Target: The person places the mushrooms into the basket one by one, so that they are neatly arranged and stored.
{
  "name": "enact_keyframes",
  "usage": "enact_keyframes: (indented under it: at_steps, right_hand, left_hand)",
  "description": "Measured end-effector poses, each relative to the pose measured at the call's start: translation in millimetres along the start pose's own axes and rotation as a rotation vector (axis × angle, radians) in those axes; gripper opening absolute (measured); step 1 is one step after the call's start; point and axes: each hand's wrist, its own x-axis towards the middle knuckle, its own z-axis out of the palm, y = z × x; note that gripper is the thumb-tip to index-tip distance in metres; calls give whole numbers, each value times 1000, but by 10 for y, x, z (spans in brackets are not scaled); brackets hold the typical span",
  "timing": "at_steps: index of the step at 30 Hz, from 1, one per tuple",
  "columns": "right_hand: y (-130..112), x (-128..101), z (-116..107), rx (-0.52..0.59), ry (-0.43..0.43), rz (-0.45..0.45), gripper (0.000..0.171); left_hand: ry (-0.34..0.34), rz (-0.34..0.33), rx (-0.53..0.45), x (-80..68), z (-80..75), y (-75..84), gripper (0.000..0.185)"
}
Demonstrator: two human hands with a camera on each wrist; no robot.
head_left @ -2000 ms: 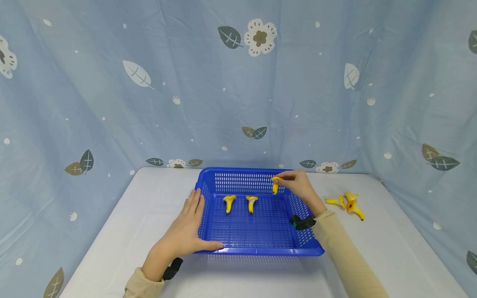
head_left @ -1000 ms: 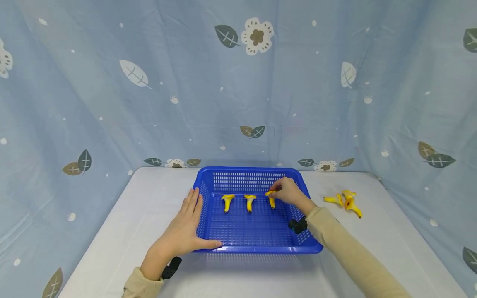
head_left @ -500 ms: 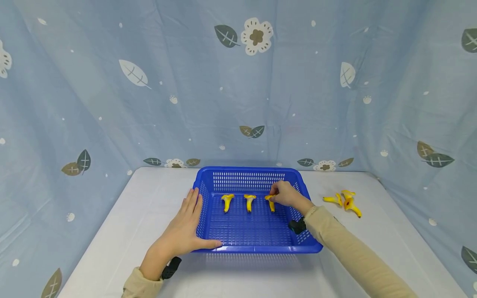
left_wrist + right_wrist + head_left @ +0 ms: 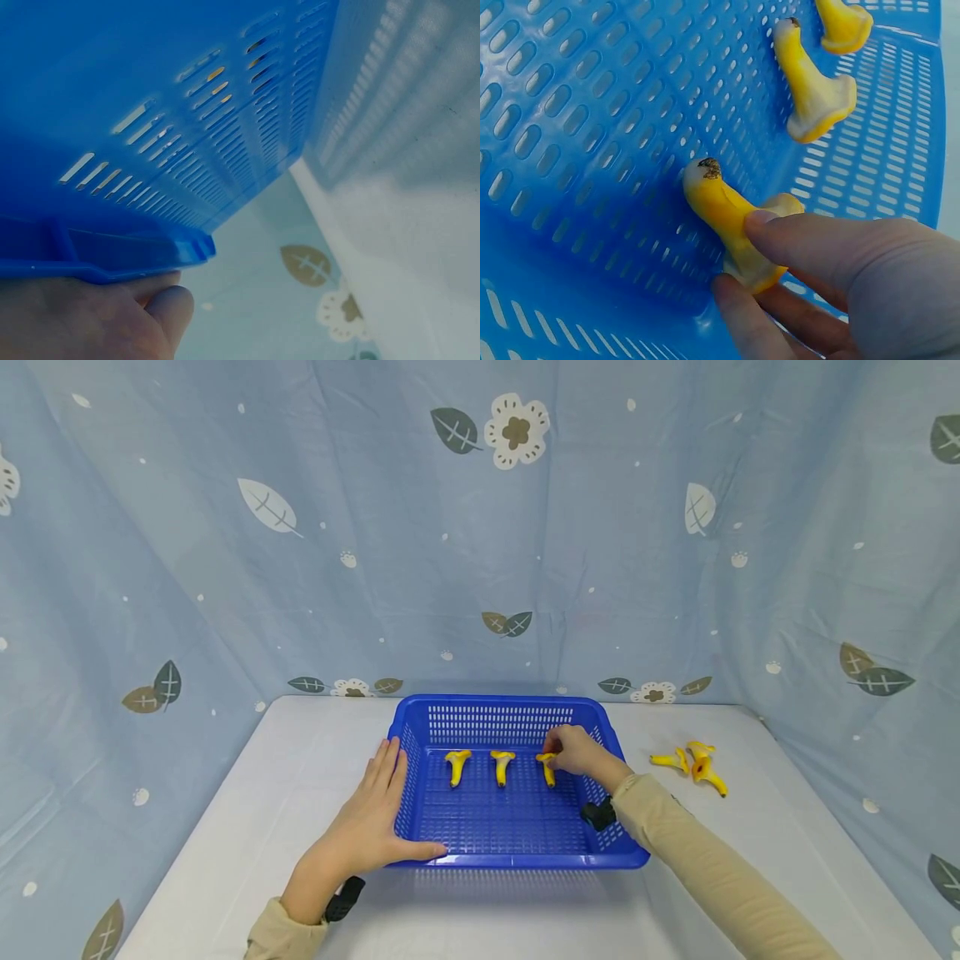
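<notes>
Our right hand (image 4: 576,752) pinches the third yellow mushroom (image 4: 731,225), fingertip above and thumb below its flared cap end, the stem lying against the floor of the blue basket (image 4: 450,862). This mushroom sits at the right end of a row in the far half of the basket. The grip is closed lightly on the cap, and that looks like the sensible place to take hold: the cap is the widest part and gives the fingers an edge, while the tapering stem would likely slide out. We judge the piece light and smooth, probably a plastic or rubber toy, firm enough not to crush but somewhat slippery.

Our left hand (image 4: 366,827) lies flat with straight fingers against the basket's left wall, thumb along the near rim, holding nothing.

Counting: three mushrooms lie in the basket, namely the pinched one, the middle mushroom (image 4: 501,767) and the left mushroom (image 4: 456,767), evenly spaced. A loose cluster of mushrooms (image 4: 693,764) rests on the white counter (image 4: 247,827) right of the basket; we make out about three, though they overlap. One basket, and a blue leaf-print cloth (image 4: 300,568) behind.
</notes>
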Motion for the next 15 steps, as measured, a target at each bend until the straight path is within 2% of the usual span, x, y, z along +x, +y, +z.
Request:
enact_keyframes:
  at_steps: [9, 15]
  right_hand:
    - [-2, 6, -5, 29, 20, 11, 9]
    - [-19, -6, 1, 57, 39, -33, 6]
  left_hand:
    - [1, 3, -6, 3, -7, 1, 144]
    - [0, 3, 0, 2, 0, -5, 144]
